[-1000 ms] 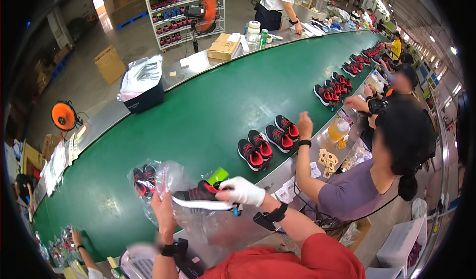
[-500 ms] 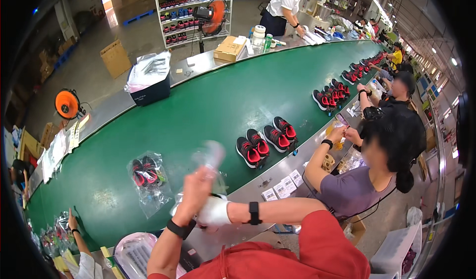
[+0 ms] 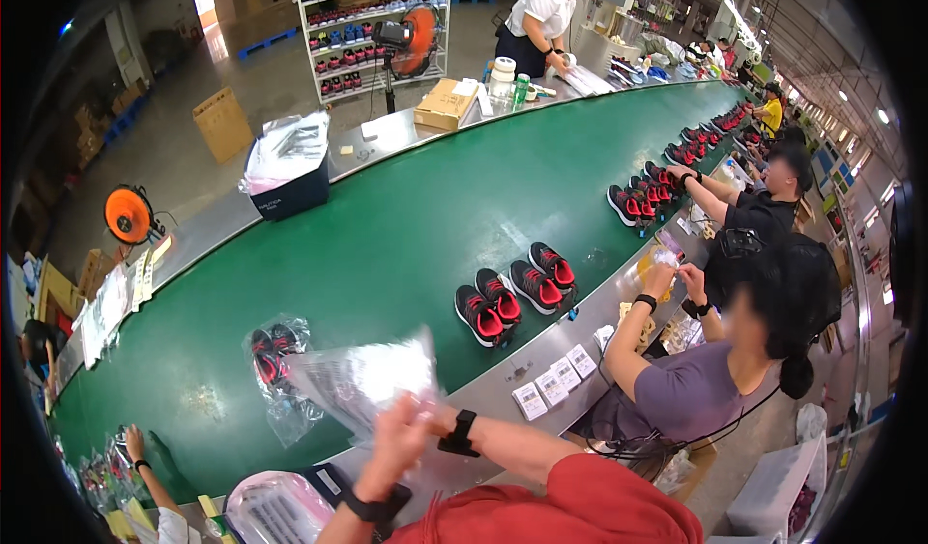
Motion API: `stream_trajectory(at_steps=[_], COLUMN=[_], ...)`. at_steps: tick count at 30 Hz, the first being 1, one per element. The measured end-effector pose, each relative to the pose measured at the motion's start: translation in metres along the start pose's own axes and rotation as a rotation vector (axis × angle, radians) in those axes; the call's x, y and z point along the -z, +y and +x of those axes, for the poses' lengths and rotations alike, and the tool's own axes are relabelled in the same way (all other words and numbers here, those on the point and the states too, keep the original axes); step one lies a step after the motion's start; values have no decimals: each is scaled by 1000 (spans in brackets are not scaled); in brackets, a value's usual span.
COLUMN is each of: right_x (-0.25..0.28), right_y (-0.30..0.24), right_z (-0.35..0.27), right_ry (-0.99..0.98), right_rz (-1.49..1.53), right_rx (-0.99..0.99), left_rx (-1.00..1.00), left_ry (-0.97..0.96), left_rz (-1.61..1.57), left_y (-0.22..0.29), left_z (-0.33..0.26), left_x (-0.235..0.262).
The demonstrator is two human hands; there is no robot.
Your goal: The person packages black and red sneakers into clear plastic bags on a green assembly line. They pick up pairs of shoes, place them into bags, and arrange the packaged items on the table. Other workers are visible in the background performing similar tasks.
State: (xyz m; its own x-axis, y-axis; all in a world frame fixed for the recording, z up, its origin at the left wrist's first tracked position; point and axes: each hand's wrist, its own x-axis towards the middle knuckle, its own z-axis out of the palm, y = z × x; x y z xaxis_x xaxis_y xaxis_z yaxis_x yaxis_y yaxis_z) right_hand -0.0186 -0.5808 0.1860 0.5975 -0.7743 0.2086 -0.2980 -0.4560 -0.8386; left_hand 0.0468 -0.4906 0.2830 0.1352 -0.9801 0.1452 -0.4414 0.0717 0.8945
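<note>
A shiny clear plastic bag (image 3: 372, 375) stretches out over the near edge of the belt, its far end spread to the left. My left hand (image 3: 398, 440) is closed on its near end. Behind it, my right hand (image 3: 440, 416) is closed at the same end, partly covered by the left. Just beyond the bag's left end, a pair of black and red sneakers (image 3: 275, 343) lies on the green belt inside another clear bag. To the right of my hands stand two unwrapped pairs of black and red sneakers (image 3: 480, 314), side by side.
The green conveyor belt (image 3: 387, 225) runs to the far right with more sneakers. White label cards (image 3: 551, 385) lie on its metal edge. A box of plastic bags (image 3: 287, 162) stands across, a plastic-covered stack (image 3: 275, 510) at lower left. Co-workers sit at right; a hand (image 3: 135, 443) reaches in at left.
The blurred clear plastic in my left hand now spreads leftward as an opened-out bag. The white item seen around my right hand no longer shows. Sneakers have shifted slightly left and nearer.
</note>
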Motion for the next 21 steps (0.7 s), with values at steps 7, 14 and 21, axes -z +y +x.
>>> stream_trajectory(at_steps=[7, 14, 21], right_x=[-46, -53, 32], right_y=[14, -21, -35], right_z=[75, 28, -17], right_ry=[-269, -729, -458], right_rz=[-369, -210, 866], right_rx=[27, 33, -582], left_rx=[235, 502, 661], left_ry=[-2, 401, 240], left_rz=[-49, -651, -1126], left_y=[31, -46, -53], left_z=[29, 21, 26], left_x=[57, 79, 53])
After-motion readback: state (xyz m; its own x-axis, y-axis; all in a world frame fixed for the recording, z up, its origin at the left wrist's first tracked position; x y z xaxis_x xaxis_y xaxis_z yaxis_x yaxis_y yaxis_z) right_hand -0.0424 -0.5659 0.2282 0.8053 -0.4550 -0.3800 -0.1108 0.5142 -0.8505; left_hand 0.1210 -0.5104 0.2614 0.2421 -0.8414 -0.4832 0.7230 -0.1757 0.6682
